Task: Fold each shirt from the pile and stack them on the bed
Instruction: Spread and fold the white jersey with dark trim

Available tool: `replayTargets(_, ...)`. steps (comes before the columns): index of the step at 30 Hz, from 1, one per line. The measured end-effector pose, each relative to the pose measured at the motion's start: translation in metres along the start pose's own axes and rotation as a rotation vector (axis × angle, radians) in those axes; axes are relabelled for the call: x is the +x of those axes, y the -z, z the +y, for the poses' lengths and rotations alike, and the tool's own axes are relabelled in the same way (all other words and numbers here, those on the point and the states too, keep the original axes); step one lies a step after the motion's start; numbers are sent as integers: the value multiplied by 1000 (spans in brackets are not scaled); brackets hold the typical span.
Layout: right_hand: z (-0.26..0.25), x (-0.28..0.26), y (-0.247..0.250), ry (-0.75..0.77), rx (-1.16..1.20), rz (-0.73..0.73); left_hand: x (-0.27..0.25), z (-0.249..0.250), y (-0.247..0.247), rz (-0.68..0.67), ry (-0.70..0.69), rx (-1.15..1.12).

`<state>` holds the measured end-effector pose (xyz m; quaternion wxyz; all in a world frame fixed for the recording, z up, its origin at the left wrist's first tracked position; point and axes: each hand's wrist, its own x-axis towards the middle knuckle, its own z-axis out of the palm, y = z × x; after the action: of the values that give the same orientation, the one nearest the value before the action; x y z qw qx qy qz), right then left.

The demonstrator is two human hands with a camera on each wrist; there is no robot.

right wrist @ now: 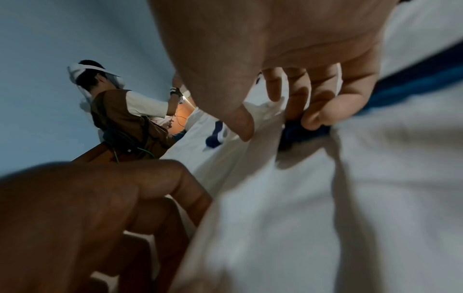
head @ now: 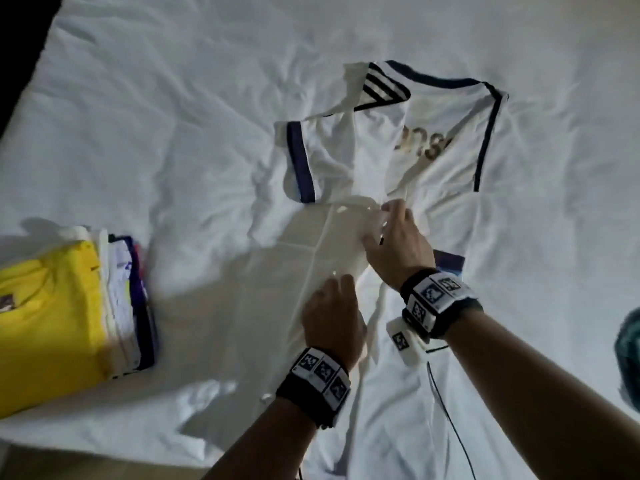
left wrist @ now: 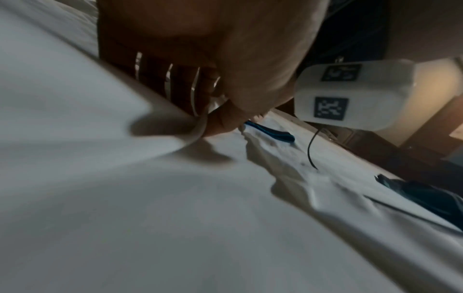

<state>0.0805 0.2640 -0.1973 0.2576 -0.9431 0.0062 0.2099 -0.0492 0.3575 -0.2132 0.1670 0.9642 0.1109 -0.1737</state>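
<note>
I have the white football jersey with dark navy trim and gold lettering (head: 433, 140) spread out on the white crumpled bed sheet (head: 173, 98), collar end away from me, its left sleeve already turned in over the body. My left hand (head: 334, 317) has its fingers curled round a pinch of the lower side edge of the cloth; my right hand (head: 394, 244) grips a bunched fold further up, near the middle, and the right wrist view shows those fingers and thumb wrapped round white fabric with a bit of blue trim caught in it.

I judge the step in hand to be laying the side panel inward. To do it well I should pull both pinches taut between my hands so the fold line runs straight from hem to shoulder, carry them across together, then set them down flat and smooth outward, since this thin slippery fabric will likely wrinkle and slide. The right sleeve is not yet folded.

To my left, well apart from the jersey, sits the stack of folded shirts with a yellow one on top (head: 52, 306), so the finished piece has a place to go. A dark teal garment (head: 628, 355) shows at the right edge, perhaps the remaining pile. The thin black cable (head: 446, 414) from my right wrist camera trails over the jersey's lower part and could snag the fold. Another person (right wrist: 120, 117) stands beyond the bed, clear of my work
</note>
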Motion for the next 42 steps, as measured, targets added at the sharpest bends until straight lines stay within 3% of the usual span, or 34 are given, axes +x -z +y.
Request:
replayTargets(5,4,-47,-37,-154,150,-59,-59,-36,0,-61,-1,160)
replayTargets(11,0,-59,-39,-277,252,-33,-93,-52,5,-72,-34,313)
replayTargets(16,7,-57,-20,-276,370,98,-99,-26,15,-80,-195,227)
replayTargets(21,32,-59,0,-275,285,32,-111,-7,16,-210,-289,28)
replayTargets(24,41,-73,-7,-268,263,-60,-115,-28,16,-44,-338,33)
replayTargets(27,44,-93,-19,-276,218,-79,-112,-64,7,80,-264,-38)
replayTargets(30,45,-110,-33,-338,236,-106,-111,-86,-3,31,-205,64)
replayTargets(34,48,-134,-54,-424,332,-188,-109,-86,-16,-14,-228,78)
replayTargets(38,41,-163,-68,-458,517,-279,-98,-79,-5,-142,76,-113)
replayTargets(42,25,-187,-71,-421,556,-138,-94,-79,1,-274,176,-42)
